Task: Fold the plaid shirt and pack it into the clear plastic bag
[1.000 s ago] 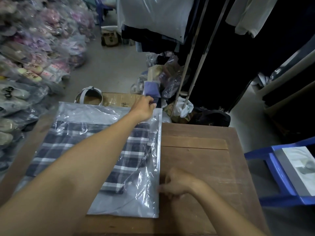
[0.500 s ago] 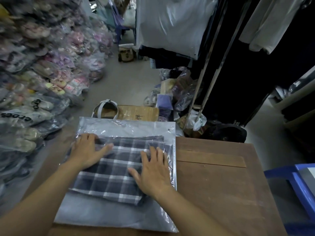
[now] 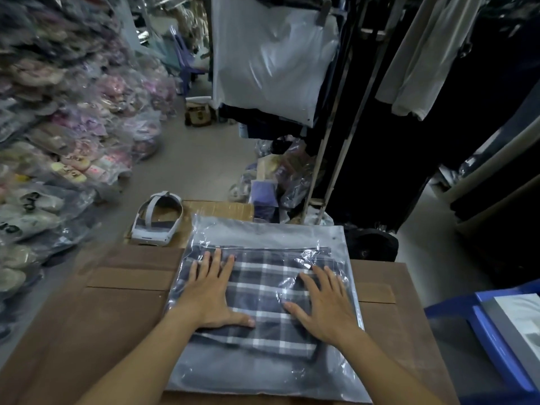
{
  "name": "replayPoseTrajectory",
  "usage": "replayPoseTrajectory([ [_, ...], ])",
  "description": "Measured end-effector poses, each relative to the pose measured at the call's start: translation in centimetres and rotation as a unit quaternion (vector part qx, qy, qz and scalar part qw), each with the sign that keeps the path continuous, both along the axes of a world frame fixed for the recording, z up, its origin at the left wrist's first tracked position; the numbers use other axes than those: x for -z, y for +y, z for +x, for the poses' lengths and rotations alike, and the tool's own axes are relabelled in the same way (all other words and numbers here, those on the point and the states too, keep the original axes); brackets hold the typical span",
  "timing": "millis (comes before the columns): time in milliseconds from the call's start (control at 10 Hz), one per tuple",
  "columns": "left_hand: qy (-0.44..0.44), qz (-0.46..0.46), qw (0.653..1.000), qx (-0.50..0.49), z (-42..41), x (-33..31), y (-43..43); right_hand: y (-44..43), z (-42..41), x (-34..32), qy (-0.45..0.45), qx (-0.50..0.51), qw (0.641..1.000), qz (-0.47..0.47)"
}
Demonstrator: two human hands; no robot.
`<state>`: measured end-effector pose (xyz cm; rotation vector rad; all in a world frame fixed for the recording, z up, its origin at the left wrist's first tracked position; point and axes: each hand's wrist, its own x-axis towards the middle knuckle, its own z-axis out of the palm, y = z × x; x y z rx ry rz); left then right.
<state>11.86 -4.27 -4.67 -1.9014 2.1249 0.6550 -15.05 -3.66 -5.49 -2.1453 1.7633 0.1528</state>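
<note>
the plaid shirt [image 3: 264, 290] lies folded flat inside the clear plastic bag [image 3: 257, 372], and the bag rests on the brown wooden table [image 3: 96, 325], a little right of the table's middle, with its far edge reaching past the table's far side. both hands lie palm down on top of the bag, pressing on the shirt through the plastic, fingers spread and gripping nothing. the left hand [image 3: 211, 293] sits on the left part of the shirt, fingertips pointing away toward the far edge, thumb stretched out to the right along the near part of the cloth. the right hand [image 3: 324, 305] sits on the right part of the shirt, close to the bag's right edge, thumb pointing left. the two hands are apart, with a strip of checked cloth showing between them. near the hands the bag has an empty band of plastic that the shirt does not fill, and a similar pale band runs along the far side. just beyond the table's far left corner a white headset [image 3: 156, 222] rests on a cardboard box [image 3: 222, 210]. at the right edge a blue plastic chair [image 3: 491, 343] stands beside the table. packed shoes in plastic [image 3: 58, 147] are heaped along the left, and dark clothes hang on a rack [image 3: 344, 133] at the far right.
</note>
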Motion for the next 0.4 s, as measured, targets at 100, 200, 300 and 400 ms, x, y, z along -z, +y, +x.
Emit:
replayPoseTrajectory([
  [100, -0.007, -0.001, 1.0, -0.009, -0.2, 0.0, 0.6, 0.1, -0.2, -0.1, -0.015, -0.003, 1.0, 0.0],
  [200, -0.012, -0.002, 1.0, -0.014, -0.1, -0.4, 1.0, 0.0, -0.2, -0.4, -0.021, -0.004, 1.0, -0.003],
  [300, 0.013, 0.006, 0.999, -0.033, -0.2, -0.9, 1.2, 0.1, -0.1, -0.8, -0.032, -0.001, 0.999, 0.015],
  [400, 0.178, -0.013, 0.976, -0.124, -0.7, -4.2, -0.3, -1.7, 0.5, -3.3, -0.134, 0.044, 0.99, 0.003],
])
